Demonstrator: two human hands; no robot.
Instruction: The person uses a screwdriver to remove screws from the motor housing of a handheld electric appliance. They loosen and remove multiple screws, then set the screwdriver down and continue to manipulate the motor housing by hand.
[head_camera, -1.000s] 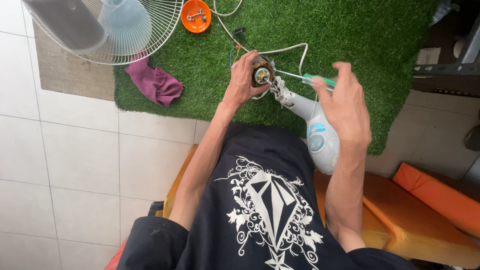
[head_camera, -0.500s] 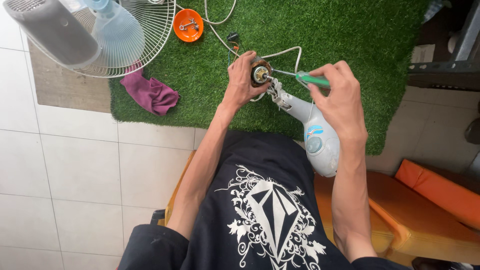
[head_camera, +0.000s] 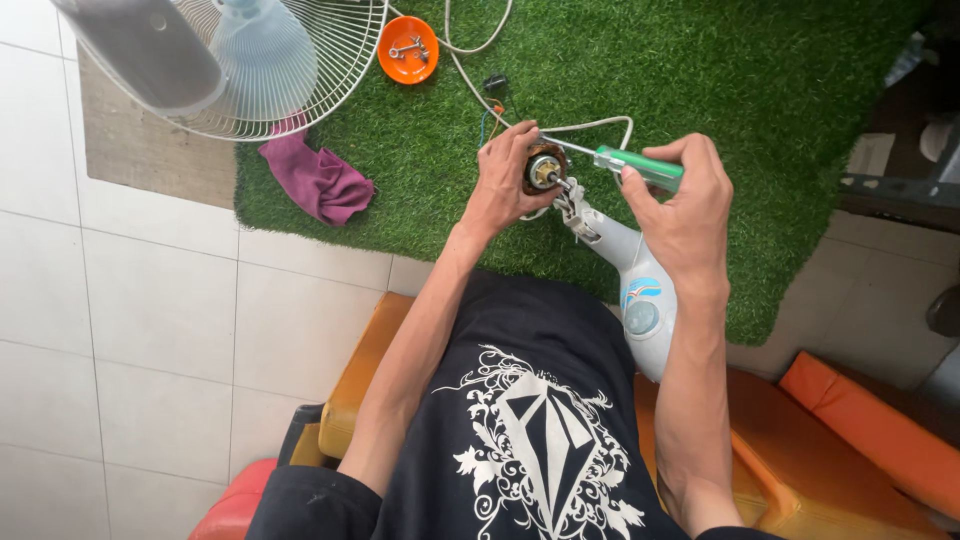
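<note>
1. The left hand (head_camera: 505, 180) is wrapped tight around a small round motor (head_camera: 545, 170) with brown wire inside.
2. The right hand (head_camera: 680, 205) is closed around the green handle of a screwdriver (head_camera: 640, 168). Its thin metal tip points at the motor and looks like it touches the top of it.
3. The motor sits at the top end of a white fan stand (head_camera: 640, 290). The stand leans across the person's lap, and its top end reaches out over the green grass mat (head_camera: 760, 90).
4. White cords (head_camera: 470, 60) run from the motor across the mat.
5. An orange dish (head_camera: 408, 48) with small metal bits lies on the mat, well away from the motor, up and to the left.
6. A purple rag (head_camera: 320, 182) lies at the mat's left edge, left of the motor.
7. A white fan cage (head_camera: 330, 60) lies past the rag, at the top left corner of the mat.
8. Compared with half a second ago, both hands are still holding the same things in the same way. The screwdriver has hardly moved.
9. The fan cage, the dish and the rag lie in the same spots on the mat as before.
</note>
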